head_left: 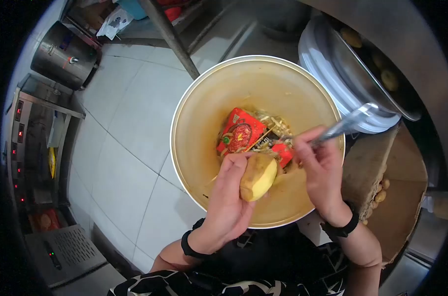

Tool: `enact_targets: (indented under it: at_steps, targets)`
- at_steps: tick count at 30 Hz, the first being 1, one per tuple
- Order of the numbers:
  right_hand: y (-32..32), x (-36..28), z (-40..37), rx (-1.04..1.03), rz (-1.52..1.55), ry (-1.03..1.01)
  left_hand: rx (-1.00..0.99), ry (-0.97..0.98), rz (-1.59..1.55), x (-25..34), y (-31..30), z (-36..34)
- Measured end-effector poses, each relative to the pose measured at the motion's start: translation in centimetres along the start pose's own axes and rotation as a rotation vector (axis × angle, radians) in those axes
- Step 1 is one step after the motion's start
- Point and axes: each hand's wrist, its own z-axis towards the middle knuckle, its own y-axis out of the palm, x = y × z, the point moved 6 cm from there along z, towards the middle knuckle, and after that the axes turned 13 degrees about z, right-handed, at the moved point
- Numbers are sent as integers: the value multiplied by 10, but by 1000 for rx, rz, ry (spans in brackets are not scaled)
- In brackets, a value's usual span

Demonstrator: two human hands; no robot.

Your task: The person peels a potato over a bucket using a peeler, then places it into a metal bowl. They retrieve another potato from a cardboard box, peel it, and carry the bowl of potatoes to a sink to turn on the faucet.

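Observation:
My left hand (225,204) is wrapped round a potato (259,178), its skin partly off so that a pale yellow side faces right. In my right hand (323,178) is a metal-handled peeler (350,121), the handle pointing up and right; its working end is blurred near my fingers, just right of the potato. Both hands are over a large round bin (176,123) with a pale, stained inside. Down in it lie a red printed food packet (241,132), another red scrap and pale peelings (278,123).
At right, a cardboard box (392,192) holds several small potatoes (380,193). Above it, a metal basin (377,74) with potatoes rests on stacked white tubs (320,69). A steel drum with a tap (66,56) and lit appliances (19,133) line the left of the tiled floor (130,133).

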Motion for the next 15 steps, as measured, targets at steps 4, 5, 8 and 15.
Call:
enact_targets:
  at_steps: [4, 5, 8, 15]
  targets:
    - [7, -16, -8, -79, 254, -195, 60, -46, -85, -1, 2, -1]
    - [14, -17, -10, -210, 310, -179, 43, -33, -85, -1, 4, 1]
    - [26, -15, -14, -323, 210, -50, 65, 5, -53, 0, 4, 2]
    - [10, -5, -1, -89, 154, 99, 68, 27, -75, -2, 1, 1]
